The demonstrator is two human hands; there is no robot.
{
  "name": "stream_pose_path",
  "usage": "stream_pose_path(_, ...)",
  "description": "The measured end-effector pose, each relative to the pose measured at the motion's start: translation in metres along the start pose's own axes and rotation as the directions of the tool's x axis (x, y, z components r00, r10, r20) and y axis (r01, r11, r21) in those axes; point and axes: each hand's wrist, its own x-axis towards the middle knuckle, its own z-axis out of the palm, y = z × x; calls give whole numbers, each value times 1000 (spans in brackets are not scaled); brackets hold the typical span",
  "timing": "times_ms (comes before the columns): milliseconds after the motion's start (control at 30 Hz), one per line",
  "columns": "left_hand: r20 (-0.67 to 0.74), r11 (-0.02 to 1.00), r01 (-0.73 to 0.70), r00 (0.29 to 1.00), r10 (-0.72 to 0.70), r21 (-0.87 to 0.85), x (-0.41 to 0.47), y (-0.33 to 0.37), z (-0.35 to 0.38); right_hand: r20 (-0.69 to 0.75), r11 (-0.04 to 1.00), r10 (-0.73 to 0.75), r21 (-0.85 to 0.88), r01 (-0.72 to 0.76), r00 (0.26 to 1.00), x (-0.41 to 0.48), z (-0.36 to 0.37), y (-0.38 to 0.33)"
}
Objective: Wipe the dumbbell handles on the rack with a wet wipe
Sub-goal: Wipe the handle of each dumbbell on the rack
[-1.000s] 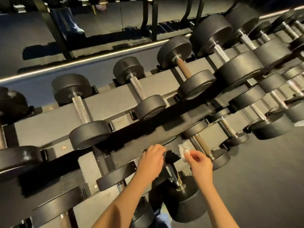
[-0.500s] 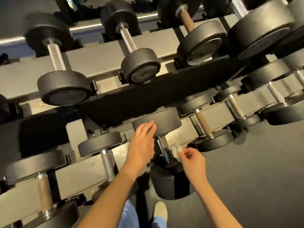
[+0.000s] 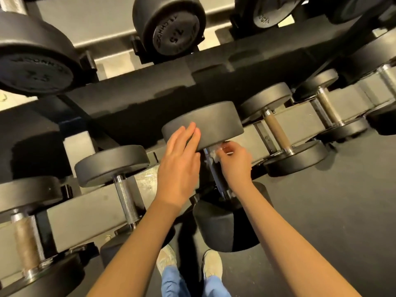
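A black dumbbell (image 3: pixel 212 123) lies on the lower shelf of the rack (image 3: pixel 90 211), its far head at centre and its near head low in front. My left hand (image 3: pixel 180 166) rests flat on the far head with straight fingers. My right hand (image 3: pixel 234 162) pinches a small white wet wipe (image 3: pixel 214 154) against the top of the dumbbell's dark handle (image 3: pixel 216 179), just under the far head. Most of the handle is hidden between my hands.
Neighbouring dumbbells sit on the same shelf: a knurled steel-handled dumbbell (image 3: pixel 125 198) to the left and a brown-handled dumbbell (image 3: pixel 277 133) to the right. Upper-shelf dumbbell heads (image 3: pixel 171 24) overhang. Dark floor (image 3: pixel 332 211) and my shoes (image 3: pixel 211 265) lie below.
The view has tilted down and come closer to the lower shelf. My right hand with the wipe has moved onto the top of the handle; my left hand stays on the far head.
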Motion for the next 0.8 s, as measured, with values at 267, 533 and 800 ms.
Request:
stream_pose_path(267,-14,1000,28,1000,-28,-7,-2,3,2,98,1000,1,26,-4,995,1,-3,0)
stream_pose_path(533,-27,1000,27,999,-27,-4,-2,5,1,175,966,-101,-216,139,979,-3,-11,13)
stream_pose_path(800,-21,1000,26,999,-26,5,-3,3,1,111,991,-100,-82,109,989,11,-5,6)
